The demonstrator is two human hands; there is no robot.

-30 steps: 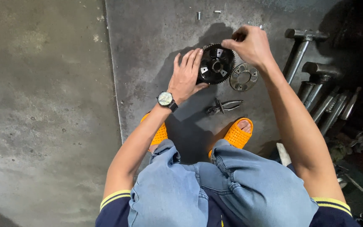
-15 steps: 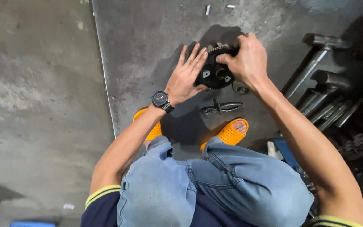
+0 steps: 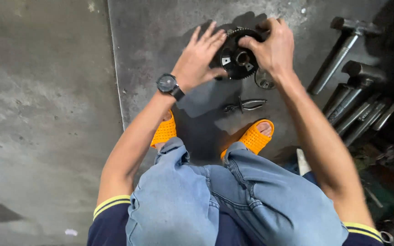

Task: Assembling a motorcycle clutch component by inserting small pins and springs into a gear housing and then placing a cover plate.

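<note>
A black toothed gear wheel [image 3: 236, 58] with a round hub stands tilted on a dark metal floor plate [image 3: 160, 27]. My right hand [image 3: 272, 45] grips its top right edge, thumb on the face near the hub. My left hand [image 3: 201, 57], fingers spread, presses flat against the gear's left side; a black wristwatch [image 3: 167, 84] is on that wrist. A small metal ring part [image 3: 264, 81] lies on the plate just under my right hand.
Pliers [image 3: 245, 105] lie on the plate in front of my feet in orange sandals [image 3: 254, 136]. Several long steel bolts and T-handled tools [image 3: 352, 91] lie at the right. Bare concrete floor [image 3: 42, 114] is at the left.
My right hand shifted from covering the gear's face to gripping its top right edge, exposing the hub. The left hand stays on the left side. The camera view moved slightly.
</note>
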